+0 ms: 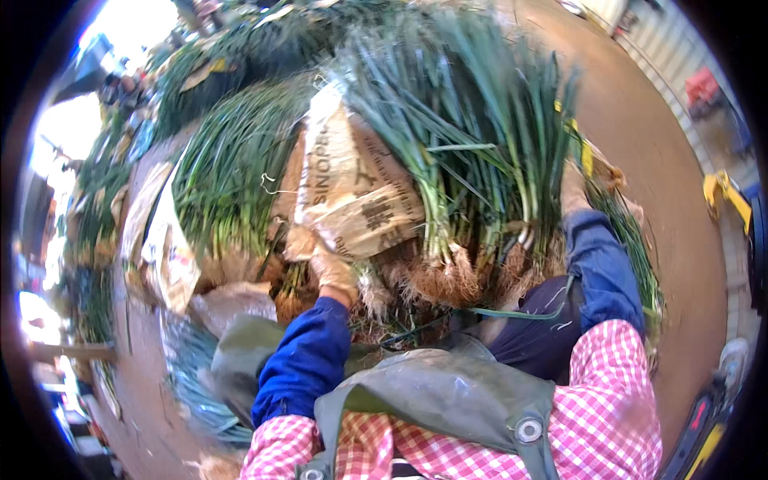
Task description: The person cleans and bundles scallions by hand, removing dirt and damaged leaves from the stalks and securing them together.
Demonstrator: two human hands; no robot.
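A big heap of green onions (pixel 488 136) stands in front of me, with long green leaves, white stems and brown, soil-covered roots (pixel 448 276) toward my lap. A beige printed woven sack (pixel 352 180) lies folded against their left side. My left hand (pixel 332 272), apparently gloved, is closed at the lower edge of this sack, just above the roots. Reaching along the right side of the heap, my right hand (pixel 573 188) lies against the leaves beside a yellow strip (pixel 586 158). Leaves and sack cloth hide its fingers.
More green onions (pixel 236 160) lie in bundles to the left, with a pale sack flap (pixel 172 240) next to them. Others (pixel 192 360) lie beside my left leg. Brown floor (pixel 680 240) runs along the right, where a yellow-and-black tool (pixel 708 432) lies near the edge.
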